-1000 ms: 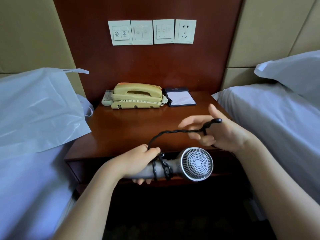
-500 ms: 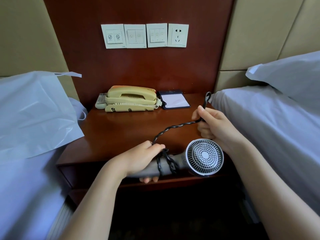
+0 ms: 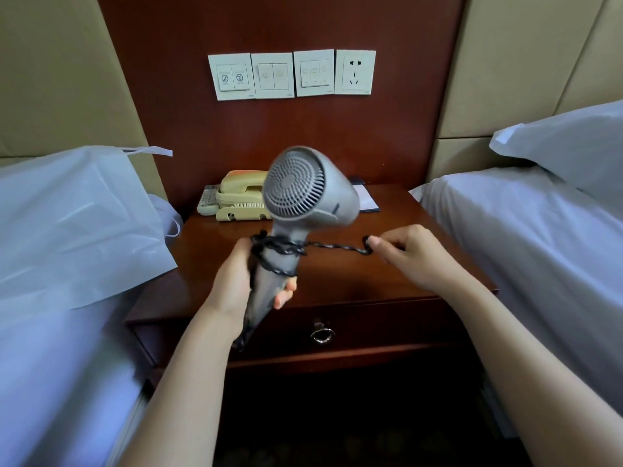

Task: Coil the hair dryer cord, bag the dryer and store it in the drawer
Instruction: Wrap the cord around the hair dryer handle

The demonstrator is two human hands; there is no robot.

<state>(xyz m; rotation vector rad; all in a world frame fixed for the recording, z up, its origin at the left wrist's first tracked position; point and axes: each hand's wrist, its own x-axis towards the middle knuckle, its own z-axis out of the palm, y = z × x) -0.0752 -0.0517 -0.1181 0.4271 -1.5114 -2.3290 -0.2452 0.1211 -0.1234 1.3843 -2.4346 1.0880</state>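
Gripping dryer (image 3: pixel 313 193), left hand (image 3: pixel 236 284); pinching cord (image 3: pixel 333 246), right hand (image 3: pixel 414 257)

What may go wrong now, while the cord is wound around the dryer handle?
The right hand pinches the stretched cord; if the pinch slips, the turns on the handle may loosen. The hair dryer is raised in front of the telephone, so a swing might knock it.
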